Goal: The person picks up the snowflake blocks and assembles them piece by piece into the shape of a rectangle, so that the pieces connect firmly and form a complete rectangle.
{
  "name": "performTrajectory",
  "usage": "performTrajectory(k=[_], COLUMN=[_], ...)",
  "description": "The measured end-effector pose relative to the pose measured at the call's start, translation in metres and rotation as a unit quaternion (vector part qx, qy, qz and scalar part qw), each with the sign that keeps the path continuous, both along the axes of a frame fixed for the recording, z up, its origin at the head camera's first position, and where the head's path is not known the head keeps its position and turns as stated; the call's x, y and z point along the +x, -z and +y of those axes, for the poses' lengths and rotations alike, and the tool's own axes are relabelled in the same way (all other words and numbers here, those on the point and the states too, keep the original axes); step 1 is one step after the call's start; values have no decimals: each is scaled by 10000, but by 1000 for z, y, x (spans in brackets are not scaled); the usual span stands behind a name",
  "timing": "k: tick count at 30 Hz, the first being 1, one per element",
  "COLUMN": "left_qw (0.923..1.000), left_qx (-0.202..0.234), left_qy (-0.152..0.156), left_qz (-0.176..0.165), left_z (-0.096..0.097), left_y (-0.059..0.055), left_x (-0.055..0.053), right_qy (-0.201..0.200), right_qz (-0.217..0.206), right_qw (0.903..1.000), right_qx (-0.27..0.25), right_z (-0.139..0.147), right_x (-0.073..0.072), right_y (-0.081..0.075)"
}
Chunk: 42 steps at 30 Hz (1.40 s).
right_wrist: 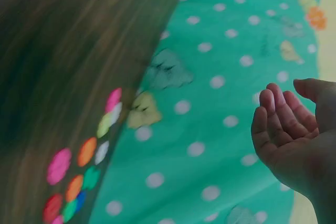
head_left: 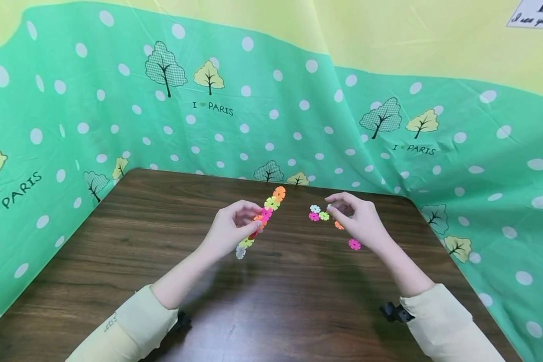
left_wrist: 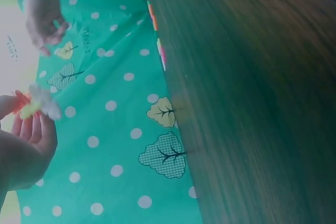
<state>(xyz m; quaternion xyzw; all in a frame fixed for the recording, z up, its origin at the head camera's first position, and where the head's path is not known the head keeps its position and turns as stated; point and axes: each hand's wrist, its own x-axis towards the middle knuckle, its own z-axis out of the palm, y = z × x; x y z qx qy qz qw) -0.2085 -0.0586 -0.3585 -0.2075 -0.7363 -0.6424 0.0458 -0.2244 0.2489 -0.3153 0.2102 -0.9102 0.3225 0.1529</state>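
A chain of joined flower-shaped plastic discs (head_left: pixel 272 203), in orange, yellow-green, pink, red and a clear one, is pinched near its middle by my left hand (head_left: pixel 228 229). It slants upward to the right above the table. In the left wrist view the clear end of the chain (left_wrist: pixel 48 104) sticks out past the fingers. My right hand (head_left: pixel 361 218) hovers over loose discs with its fingers loosely bent. The right wrist view shows nothing between its thumb and fingers. Beneath and beside it lie a pink disc (head_left: pixel 354 244), a green disc (head_left: pixel 324 216) and a white disc (head_left: pixel 314 208).
More loose discs, including an orange disc (right_wrist: pixel 87 151) and a red disc (right_wrist: pixel 52 208), lie on the dark wooden table (head_left: pixel 280 301). A green and yellow cloth (head_left: pixel 271 115) with dots and trees hangs behind the table and along its sides.
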Motion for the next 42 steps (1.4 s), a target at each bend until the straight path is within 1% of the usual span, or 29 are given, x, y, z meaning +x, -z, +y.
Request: performTrajectory(k=[2,4,9,12,15,17,20,23,25,28,31,34,38,42], left_qw=[9998,9993,9954,9915,9900,9898,9895,9905,9917,9938,9951,9966,9985,9989], left_qx=[102,170,515,747,809,810,813,736,639,448,298,149,-118,-281], left_qy=[127,251,717,993,1112,1133,1121,1035,963,832,776,675,455,287], left_qz=[-147,-213,-362,-381,-308,-307,-404,-520,-565,-582,-542,-456,-283,-243], left_z=[-1,-1,0,0,0,-1,-2,-3,-4,-5,-5,-5,-5,-6], left_y=[-1,-1,1,3,6,8,10,12,12,12,12,12,12,12], left_x=[-1,-2,-2,-2,-3,-3,-4,-5,-5,-5,-5,-5,-5,-4], right_qy=[51,71,43,94,105,63,-78,-271,-408,-582,-634,-644,-616,-545], right_qz=[83,152,273,155,-16,-138,-327,-597,-777,-941,-958,-1002,-1013,-985], right_qw=[9997,9989,9957,9945,9934,9927,9905,9860,9810,9726,9667,9658,9662,9668], right_qx=[231,443,886,1035,1141,1196,1331,1534,1731,2045,2288,2304,2290,2295], right_z=[10,20,45,59,70,77,86,94,98,103,105,106,107,111], right_x=[-4,-9,-20,-25,-28,-30,-34,-37,-38,-39,-40,-41,-43,-44], right_y=[8,17,37,47,58,65,76,87,93,98,100,99,98,98])
